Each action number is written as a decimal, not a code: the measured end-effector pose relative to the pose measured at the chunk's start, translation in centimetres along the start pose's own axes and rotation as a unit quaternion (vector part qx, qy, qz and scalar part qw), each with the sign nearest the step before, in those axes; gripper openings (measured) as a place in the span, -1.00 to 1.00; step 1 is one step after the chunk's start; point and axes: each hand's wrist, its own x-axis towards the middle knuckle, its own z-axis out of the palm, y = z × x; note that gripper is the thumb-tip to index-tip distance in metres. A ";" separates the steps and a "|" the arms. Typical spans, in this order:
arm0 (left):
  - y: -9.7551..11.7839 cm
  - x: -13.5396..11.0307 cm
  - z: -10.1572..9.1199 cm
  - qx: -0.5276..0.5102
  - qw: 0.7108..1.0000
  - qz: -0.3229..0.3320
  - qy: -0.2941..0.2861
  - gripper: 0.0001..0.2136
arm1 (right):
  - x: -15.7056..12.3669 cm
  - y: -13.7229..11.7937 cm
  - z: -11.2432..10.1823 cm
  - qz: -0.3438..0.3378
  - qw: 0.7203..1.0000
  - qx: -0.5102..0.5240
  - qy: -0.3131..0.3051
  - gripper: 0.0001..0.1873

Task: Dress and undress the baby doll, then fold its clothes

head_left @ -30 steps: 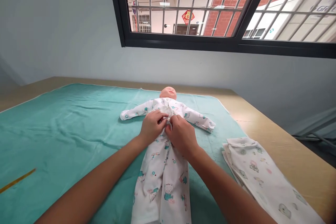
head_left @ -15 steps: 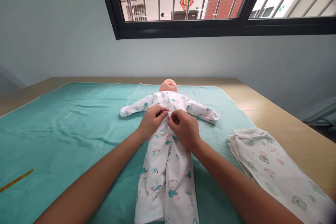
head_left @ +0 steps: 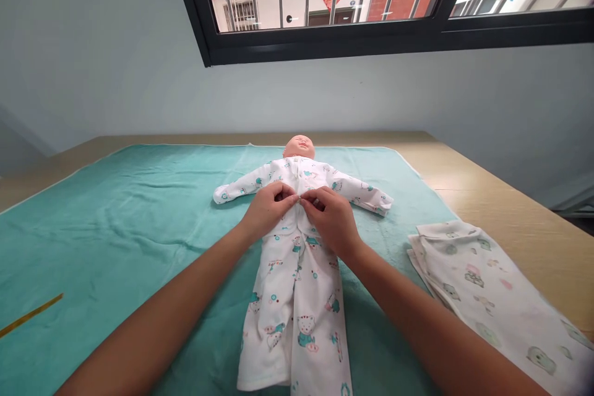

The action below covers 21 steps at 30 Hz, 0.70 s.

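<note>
A baby doll (head_left: 299,146) lies on its back, head away from me. It wears a white printed shirt (head_left: 320,172) with long sleeves spread to both sides, and matching printed trousers (head_left: 273,297). At the shirt's front opening, my left hand (head_left: 273,205) pinches the fabric edge between thumb and fingertips. Close against it, my right hand (head_left: 330,213) pinches the other side of the same edge. The two sets of fingertips meet at the middle of the chest. Whatever small fastening lies between them is mostly hidden.
A green cloth (head_left: 139,216) covers much of the wooden table (head_left: 492,198). At the right lies a folded white printed cloth (head_left: 482,284). A thin yellow strip (head_left: 32,314) is at the left. Behind the table stand a wall and a barred window (head_left: 320,43).
My right fingertips have moved in and up slightly, closing against the left ones at the shirt front. The camera view has shifted and tilted a little.
</note>
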 end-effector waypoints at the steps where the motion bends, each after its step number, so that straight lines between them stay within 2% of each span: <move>1: 0.0 0.0 0.0 0.005 1.000 -0.002 0.000 -0.84 | 0.0 -0.1 0.0 0.011 1.000 0.003 -0.001 -0.86; 6: 0.2 0.1 0.0 0.006 1.000 -0.018 -0.009 -0.82 | 0.6 -0.4 -0.1 0.085 0.995 0.026 -0.032 -0.84; 9: 0.3 0.0 0.0 -0.004 1.000 -0.018 -0.012 -0.81 | 0.8 -0.3 -0.1 0.101 0.993 0.045 -0.049 -0.82; 13: 0.2 -0.1 0.2 -0.002 1.000 -0.017 0.004 -0.82 | 0.6 -0.5 0.0 0.081 0.996 0.027 -0.028 -0.84; 21: 0.3 -0.3 0.8 -0.013 1.000 0.000 0.007 -0.85 | 0.3 -1.3 0.6 0.024 0.994 -0.103 0.001 -0.92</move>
